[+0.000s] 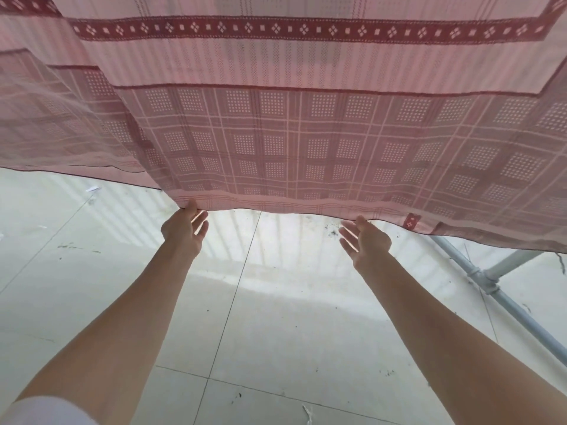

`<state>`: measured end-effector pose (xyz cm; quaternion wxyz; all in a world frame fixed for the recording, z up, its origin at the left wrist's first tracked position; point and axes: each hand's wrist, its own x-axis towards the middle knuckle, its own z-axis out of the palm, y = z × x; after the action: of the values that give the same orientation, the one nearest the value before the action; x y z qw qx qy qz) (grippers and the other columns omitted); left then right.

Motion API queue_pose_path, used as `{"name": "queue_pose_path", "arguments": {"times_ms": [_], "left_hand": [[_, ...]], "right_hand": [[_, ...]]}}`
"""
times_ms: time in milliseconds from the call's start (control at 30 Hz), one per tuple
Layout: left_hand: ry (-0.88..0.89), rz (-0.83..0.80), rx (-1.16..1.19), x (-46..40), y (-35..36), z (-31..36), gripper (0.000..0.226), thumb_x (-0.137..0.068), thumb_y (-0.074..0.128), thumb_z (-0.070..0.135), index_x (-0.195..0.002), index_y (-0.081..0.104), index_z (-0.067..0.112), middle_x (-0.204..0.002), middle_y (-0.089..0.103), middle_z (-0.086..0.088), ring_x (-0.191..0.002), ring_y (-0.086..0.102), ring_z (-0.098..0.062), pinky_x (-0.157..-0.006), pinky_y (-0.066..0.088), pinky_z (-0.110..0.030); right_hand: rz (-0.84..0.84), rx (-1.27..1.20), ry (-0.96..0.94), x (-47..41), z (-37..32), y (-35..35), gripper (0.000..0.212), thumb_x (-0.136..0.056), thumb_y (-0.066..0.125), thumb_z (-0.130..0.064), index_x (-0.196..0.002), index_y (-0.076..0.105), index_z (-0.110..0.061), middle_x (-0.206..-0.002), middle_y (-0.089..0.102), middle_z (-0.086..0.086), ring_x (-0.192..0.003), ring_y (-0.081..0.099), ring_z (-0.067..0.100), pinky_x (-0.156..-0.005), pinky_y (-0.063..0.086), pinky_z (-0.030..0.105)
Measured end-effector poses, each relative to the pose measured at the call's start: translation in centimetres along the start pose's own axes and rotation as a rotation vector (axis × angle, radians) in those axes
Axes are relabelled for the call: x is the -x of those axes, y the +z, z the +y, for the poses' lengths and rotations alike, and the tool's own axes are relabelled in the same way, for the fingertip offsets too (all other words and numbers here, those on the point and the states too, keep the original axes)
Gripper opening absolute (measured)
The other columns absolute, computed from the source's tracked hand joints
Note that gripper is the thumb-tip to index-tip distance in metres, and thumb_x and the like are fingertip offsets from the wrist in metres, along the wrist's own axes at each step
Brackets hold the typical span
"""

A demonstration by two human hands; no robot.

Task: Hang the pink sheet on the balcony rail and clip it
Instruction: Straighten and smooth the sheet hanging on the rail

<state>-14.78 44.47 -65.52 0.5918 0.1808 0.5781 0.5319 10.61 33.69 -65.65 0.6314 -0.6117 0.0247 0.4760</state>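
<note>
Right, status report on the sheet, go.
Left hand and right hand open, fingertips at the pink sheet's lower hem. Sheet hanging spread. No clips visible. Grey pipe low right, clear of hands.

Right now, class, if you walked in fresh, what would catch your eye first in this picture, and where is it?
The pink sheet fills the whole upper half, checked and dotted with a dark red diamond band near the top. Below it, the left hand and right hand reach up at its lower hem, fingers spread. At the right edge, a white pipe slants across the pale tiled floor.
</note>
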Motion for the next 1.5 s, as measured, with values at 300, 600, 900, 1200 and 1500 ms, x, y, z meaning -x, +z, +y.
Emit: {"name": "queue_pose_path", "arguments": {"times_ms": [300,600,900,1200,1500], "left_hand": [[0.082,-0.201,-1.092,12.1,-1.2,1.2,0.060,-0.089,0.054,0.040,-0.138,0.033,0.012,-0.139,0.041,-0.015,-0.127,0.042,-0.028,-0.101,0.034,-0.036],[0.645,-0.523,-1.698,28.1,4.5,21.1,0.069,-0.086,0.041,0.053,-0.142,0.029,0.015,-0.149,0.029,-0.010,-0.138,0.024,-0.029,-0.107,0.030,-0.052],[0.998,-0.717,-1.482,45.8,15.7,42.0,0.058,-0.091,0.038,0.048,-0.142,0.030,0.022,-0.153,0.022,-0.004,-0.141,0.016,-0.025,-0.113,0.015,-0.038],[1.602,-0.836,-1.304,53.9,29.7,56.1,0.045,-0.092,0.047,0.023,-0.136,0.042,0.021,-0.149,0.032,-0.007,-0.141,0.020,-0.028,-0.113,0.024,-0.052],[1.967,-0.522,-1.145,60.8,43.7,65.3,0.047,-0.089,0.054,0.015,-0.135,0.043,0.016,-0.144,0.038,-0.015,-0.137,0.026,-0.035,-0.113,0.010,-0.058]], "right_hand": [[-0.258,0.966,0.003,9.9,-4.9,-1.0,0.044,-0.093,0.048,-0.037,-0.126,0.053,-0.009,-0.105,0.053,0.005,-0.099,0.050,0.022,-0.089,0.042,0.034],[-0.376,1.733,-0.548,28.4,-23.9,-0.4,0.071,-0.092,0.042,-0.051,-0.149,0.010,-0.023,-0.156,0.017,0.004,-0.143,0.015,0.027,-0.115,0.019,0.049],[-0.203,1.740,-0.862,46.3,-46.9,2.1,0.066,-0.093,0.040,-0.049,-0.148,0.013,-0.024,-0.155,0.021,0.004,-0.141,0.022,0.025,-0.115,0.018,0.046],[0.201,1.605,-1.180,55.2,-65.0,4.5,0.049,-0.091,0.044,-0.034,-0.136,0.037,-0.015,-0.140,0.044,0.009,-0.125,0.043,0.032,-0.102,0.033,0.047],[0.663,1.139,-1.475,54.4,-81.4,2.9,0.038,-0.094,0.047,-0.024,-0.128,0.050,-0.008,-0.128,0.052,0.012,-0.118,0.046,0.029,-0.095,0.037,0.043]]}}
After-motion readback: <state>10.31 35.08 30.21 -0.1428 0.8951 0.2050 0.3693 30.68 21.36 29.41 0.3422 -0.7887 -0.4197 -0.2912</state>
